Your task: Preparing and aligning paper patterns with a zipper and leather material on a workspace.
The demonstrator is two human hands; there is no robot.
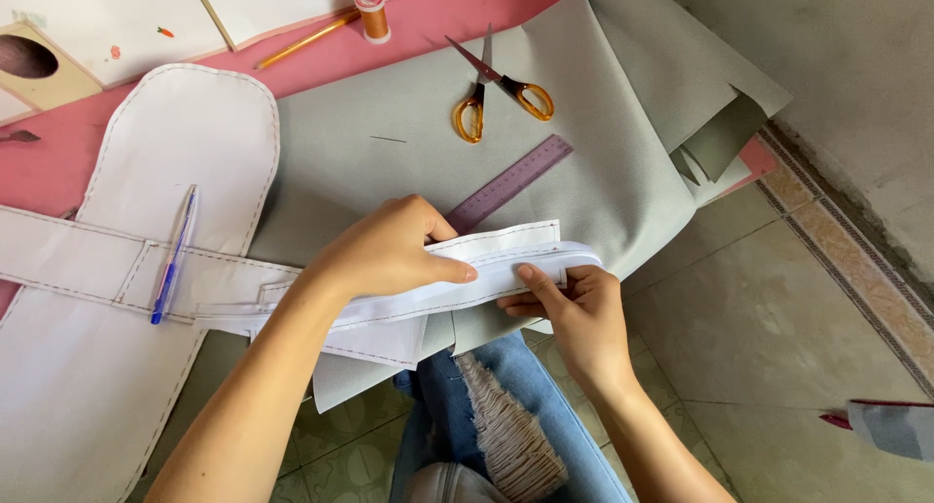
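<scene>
My left hand (389,245) presses down on a folded white paper pattern strip (516,252) with dashed edge lines, thumb along its fold. My right hand (574,313) pinches the same strip from below at its right end. The strip lies over grey fabric (389,143) spread on a pink table (58,162). It joins a larger white paper pattern (185,133) that reaches to the left.
Orange-handled scissors (501,89) and a purple ruler (511,182) lie on the fabric. A blue pen (173,255) rests on the white pattern. A pencil (306,39) and an orange thread spool (372,12) sit at the back. Tiled floor (778,347) is to the right, my jeans-clad knee (506,406) below.
</scene>
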